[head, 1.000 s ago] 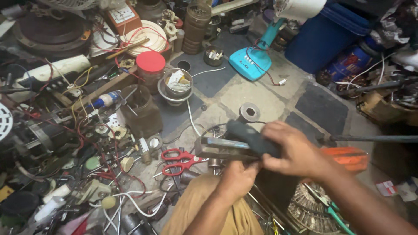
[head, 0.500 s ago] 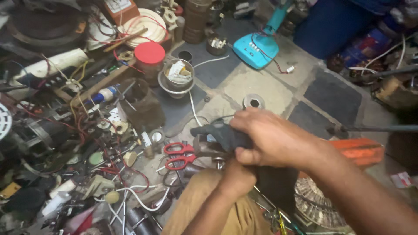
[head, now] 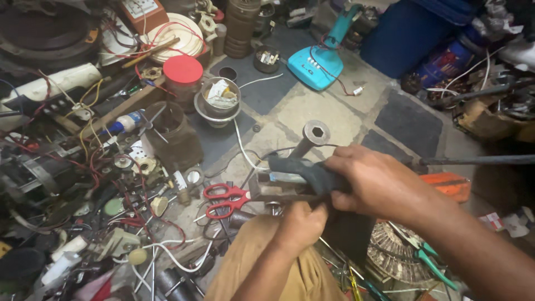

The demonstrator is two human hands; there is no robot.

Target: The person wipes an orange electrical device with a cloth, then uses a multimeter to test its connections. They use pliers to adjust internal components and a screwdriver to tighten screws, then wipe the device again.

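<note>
Head view: shifted since half second ago, metal part (head: pixel 278 187) now plainer, hex-socket tube (head: pixel 313 136) exposed above. Bare tiles (head: pixel 312 108) beyond; clutter crowding left. Right hand (head: pixel 376 184) closed over dark cloth (head: pixel 306 173) on part. Left hand (head: pixel 301 226) gripping part from below. Red scissors (head: pixel 225 199) just beside, left. Orange tool (head: pixel 451 185) behind right wrist.

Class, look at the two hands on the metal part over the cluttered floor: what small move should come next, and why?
Probably a short wipe along the metal part. The right hand presses a dark cloth over it, while the left hand grips it from below, so it looks steadied for rubbing.
</note>
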